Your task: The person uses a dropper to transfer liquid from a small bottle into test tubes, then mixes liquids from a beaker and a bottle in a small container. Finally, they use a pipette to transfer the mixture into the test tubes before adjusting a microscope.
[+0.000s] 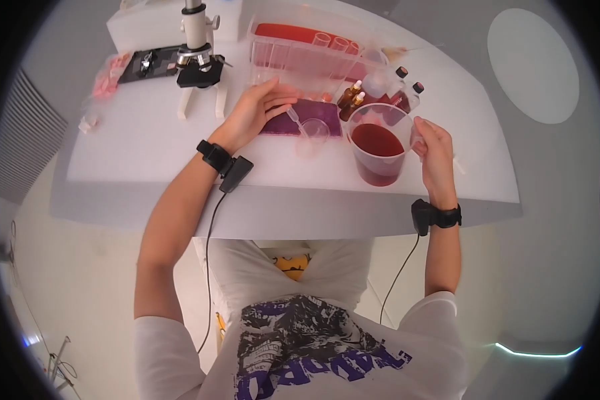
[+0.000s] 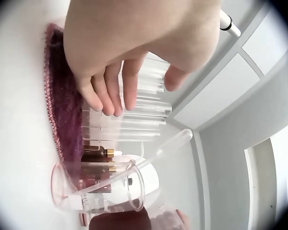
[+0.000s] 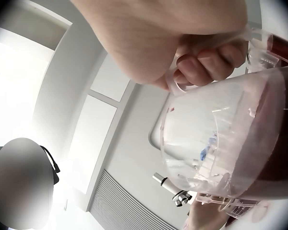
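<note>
My right hand (image 1: 435,148) grips the handle of a clear plastic jug (image 1: 380,172) holding dark red liquid; the right wrist view shows fingers (image 3: 213,64) curled round that handle. My left hand (image 1: 263,107) hovers over a purple cloth (image 1: 273,128) with loosely bent fingers and nothing in them. Just to its right a small clear beaker (image 1: 321,133) stands at the cloth's edge. A plastic dropper (image 1: 293,115) leans inside it, bulb up. In the left wrist view the dropper bulb (image 2: 183,136) is apart from the left fingers (image 2: 129,91).
Behind the cloth stands a clear rack of test tubes (image 1: 280,57) before a tub of red liquid (image 1: 293,31). Brown dropper bottles (image 1: 348,99) and dark-capped bottles (image 1: 401,100) crowd behind the jug. A microscope (image 1: 197,40) is at the left, beside a black tray (image 1: 155,65).
</note>
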Demonstrator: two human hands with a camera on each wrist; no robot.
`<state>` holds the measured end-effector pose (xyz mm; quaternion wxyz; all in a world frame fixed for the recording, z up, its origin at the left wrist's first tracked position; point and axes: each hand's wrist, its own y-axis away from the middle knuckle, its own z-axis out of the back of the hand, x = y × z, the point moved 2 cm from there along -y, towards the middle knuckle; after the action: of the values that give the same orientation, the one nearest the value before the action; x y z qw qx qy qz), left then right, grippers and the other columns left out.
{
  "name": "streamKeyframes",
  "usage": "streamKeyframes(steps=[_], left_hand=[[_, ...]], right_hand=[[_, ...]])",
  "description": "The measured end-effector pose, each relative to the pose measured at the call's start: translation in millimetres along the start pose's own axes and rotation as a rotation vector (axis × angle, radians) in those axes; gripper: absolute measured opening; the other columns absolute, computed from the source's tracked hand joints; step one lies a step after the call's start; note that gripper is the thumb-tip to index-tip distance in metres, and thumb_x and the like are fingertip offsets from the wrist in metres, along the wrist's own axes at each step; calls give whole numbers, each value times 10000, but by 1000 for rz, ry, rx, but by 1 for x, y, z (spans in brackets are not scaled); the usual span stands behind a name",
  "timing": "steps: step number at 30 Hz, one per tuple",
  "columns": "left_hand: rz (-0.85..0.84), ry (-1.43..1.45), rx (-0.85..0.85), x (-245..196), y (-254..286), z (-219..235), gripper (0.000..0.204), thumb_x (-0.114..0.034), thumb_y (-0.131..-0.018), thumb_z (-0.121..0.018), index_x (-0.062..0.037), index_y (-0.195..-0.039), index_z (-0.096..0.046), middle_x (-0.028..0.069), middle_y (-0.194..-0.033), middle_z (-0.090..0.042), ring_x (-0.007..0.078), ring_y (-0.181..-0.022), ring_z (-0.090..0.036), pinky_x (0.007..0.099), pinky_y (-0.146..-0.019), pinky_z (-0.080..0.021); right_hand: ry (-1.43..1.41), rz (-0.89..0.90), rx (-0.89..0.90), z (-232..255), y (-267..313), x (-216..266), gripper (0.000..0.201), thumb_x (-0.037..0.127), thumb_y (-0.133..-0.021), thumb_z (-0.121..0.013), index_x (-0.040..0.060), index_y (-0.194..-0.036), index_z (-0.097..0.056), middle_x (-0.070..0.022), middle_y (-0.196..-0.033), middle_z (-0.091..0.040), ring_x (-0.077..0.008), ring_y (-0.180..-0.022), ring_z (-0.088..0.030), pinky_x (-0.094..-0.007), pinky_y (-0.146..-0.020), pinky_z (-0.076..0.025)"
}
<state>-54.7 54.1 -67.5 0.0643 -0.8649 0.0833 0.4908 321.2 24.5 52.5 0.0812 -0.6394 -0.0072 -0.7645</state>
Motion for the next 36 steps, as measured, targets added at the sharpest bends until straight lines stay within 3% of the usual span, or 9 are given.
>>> streamKeyframes(steps=[9,13,20,25,28,30,36], left_hand=[[109,31,24,10,-1,6,526,-422,-1197,-489,18,-1402,-693,191,-1454,-706,241,-1346,-675,377,-1192,-512],[123,57,8,8,1,4,493,-380,-1180,-480,26,-1342,-709,180,-1396,-723,243,-1351,-655,379,-1217,-482],[117,74,19,6,1,5,489,-383,-1211,-457,13,-1375,-693,199,-1445,-709,249,-1341,-677,379,-1180,-526],[127,90,7,7,0,4,486,-373,-1214,-446,17,-1374,-688,203,-1432,-713,256,-1335,-680,379,-1174,-531],[116,77,5,5,1,2,545,-360,-1189,-437,70,-1450,-647,226,-1464,-679,275,-1388,-636,395,-1250,-477],[108,80,-4,6,1,3,502,-390,-1210,-441,21,-1346,-694,204,-1406,-726,259,-1324,-687,381,-1163,-536],[108,74,-3,6,-1,3,571,-448,-1202,-413,23,-1346,-704,206,-1385,-736,265,-1302,-699,380,-1150,-543]], right_hand=[[112,-30,50,-10,-16,2,337,388,-1070,-746,90,-914,-777,103,-841,-595,-12,-729,-407,-217,-695,-355],[141,-21,78,-19,-21,10,335,369,-1073,-739,104,-868,-746,113,-805,-558,-12,-713,-394,-215,-690,-354],[207,-37,98,-32,-29,21,344,339,-1065,-742,131,-795,-697,116,-787,-543,-12,-714,-400,-216,-708,-371],[257,-42,104,-35,-31,23,337,347,-1067,-740,137,-806,-710,116,-825,-576,-5,-772,-473,-217,-762,-418],[283,-46,93,-39,-30,27,335,349,-1070,-735,134,-813,-718,111,-846,-593,-6,-793,-493,-220,-780,-429],[294,-41,83,-44,-29,30,341,347,-1071,-732,131,-807,-707,109,-844,-589,-9,-789,-486,-224,-776,-427],[321,-28,133,-44,-35,31,370,333,-1072,-724,124,-776,-649,104,-836,-569,-17,-776,-453,-243,-763,-416]])
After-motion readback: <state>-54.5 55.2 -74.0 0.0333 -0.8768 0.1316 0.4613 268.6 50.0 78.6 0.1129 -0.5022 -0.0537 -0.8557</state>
